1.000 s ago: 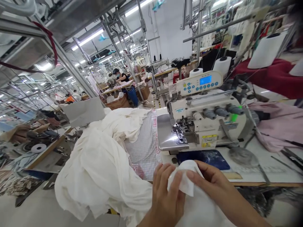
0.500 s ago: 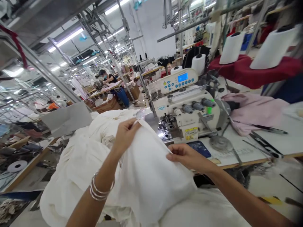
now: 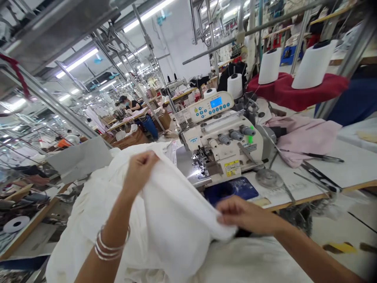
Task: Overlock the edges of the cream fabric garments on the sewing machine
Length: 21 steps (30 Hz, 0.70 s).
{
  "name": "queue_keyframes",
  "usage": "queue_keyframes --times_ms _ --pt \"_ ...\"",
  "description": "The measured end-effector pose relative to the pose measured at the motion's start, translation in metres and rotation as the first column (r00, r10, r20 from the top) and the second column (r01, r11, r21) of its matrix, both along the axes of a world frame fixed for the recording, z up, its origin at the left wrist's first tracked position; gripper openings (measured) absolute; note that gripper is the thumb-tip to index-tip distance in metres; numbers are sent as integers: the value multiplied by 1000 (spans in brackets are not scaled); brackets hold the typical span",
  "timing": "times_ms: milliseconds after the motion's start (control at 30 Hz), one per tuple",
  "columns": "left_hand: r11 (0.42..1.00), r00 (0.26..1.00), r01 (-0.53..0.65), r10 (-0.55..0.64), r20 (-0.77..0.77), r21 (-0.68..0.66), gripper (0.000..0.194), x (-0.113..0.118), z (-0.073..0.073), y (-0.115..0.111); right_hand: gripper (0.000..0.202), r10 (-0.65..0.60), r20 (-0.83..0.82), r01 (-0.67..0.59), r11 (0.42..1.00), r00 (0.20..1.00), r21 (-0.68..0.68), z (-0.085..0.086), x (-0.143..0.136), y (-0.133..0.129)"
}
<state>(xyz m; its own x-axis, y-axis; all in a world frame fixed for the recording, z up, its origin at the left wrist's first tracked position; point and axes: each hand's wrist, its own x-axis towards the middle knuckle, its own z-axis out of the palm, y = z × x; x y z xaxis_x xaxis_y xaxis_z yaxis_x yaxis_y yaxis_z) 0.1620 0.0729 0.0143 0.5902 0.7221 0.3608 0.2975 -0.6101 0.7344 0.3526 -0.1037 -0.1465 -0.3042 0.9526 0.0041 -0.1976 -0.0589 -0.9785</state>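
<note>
A piece of white fabric (image 3: 176, 204) stretches between my two hands in front of an overlock sewing machine (image 3: 224, 137). My left hand (image 3: 140, 171) pinches its upper left edge, fingers closed. At the lower right corner of the cloth, my right hand (image 3: 247, 214) grips the edge between thumb and fingers, a little blurred by motion. The edge between the hands slants down to the right, apart from the machine's lit needle area (image 3: 202, 165). More white fabric (image 3: 88, 208) lies heaped under and left of my left arm.
Right of the machine lie pink cloth (image 3: 306, 135), scissors (image 3: 321, 177) and tweezers (image 3: 316, 157). White thread cones (image 3: 313, 65) stand on red cloth (image 3: 312, 90) behind. A grey board (image 3: 79, 157) stands at left. A co-worker (image 3: 129, 105) sits farther back.
Both hands have moved away from the machine, the left to the left and down, the right lower and rightward. The fabric is spread wider, and the machine's needle area shows more fully.
</note>
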Motion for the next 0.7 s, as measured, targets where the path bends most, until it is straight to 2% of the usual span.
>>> queue_keyframes --times_ms 33,67,133,200,233,300,400,500,567,633,667,700 --pt "998 996 69 -69 -57 -7 45 3 -8 -7 26 50 16 -50 999 999 -10 -1 -5 -10" --pt "990 984 138 -141 -109 -30 45 6 -18 -16 34 21 47 -20 1000 999 -20 -1 -9 -19" --pt "960 941 265 -278 -195 -90 42 14 -38 -33 62 -215 139 216 976 967 6 4 -17 -27" --pt "930 903 337 -364 -230 -150 42 23 -56 -47 77 -403 168 391 915 899 101 14 -22 -23" --pt "919 893 352 -386 -232 -176 42 27 -63 -52 75 -447 161 425 892 880 156 19 -23 -16" --pt "908 888 356 -402 -221 -222 42 33 -71 -56 57 -500 131 462 854 856 241 29 -23 2" --pt "907 907 319 -376 -189 -274 42 38 -74 -53 28 -545 113 504 822 831 265 35 -22 28" --pt "920 936 244 -306 -175 -306 46 31 -71 -53 22 -525 112 491 839 844 236 39 -22 32" --pt "927 935 216 -287 -209 -307 48 14 -63 -66 17 -439 199 394 890 876 228 37 -20 17" --pt "915 880 292 -371 -296 -280 47 -14 -48 -91 17 -243 346 202 968 906 152 27 -17 -7" --pt "886 817 382 -456 -354 -262 44 -30 -39 -106 21 -136 396 118 991 908 68 16 -16 -20" --pt "821 727 506 -571 -383 -263 40 -47 -29 -122 28 -52 415 76 996 909 -43 3 -14 -32"
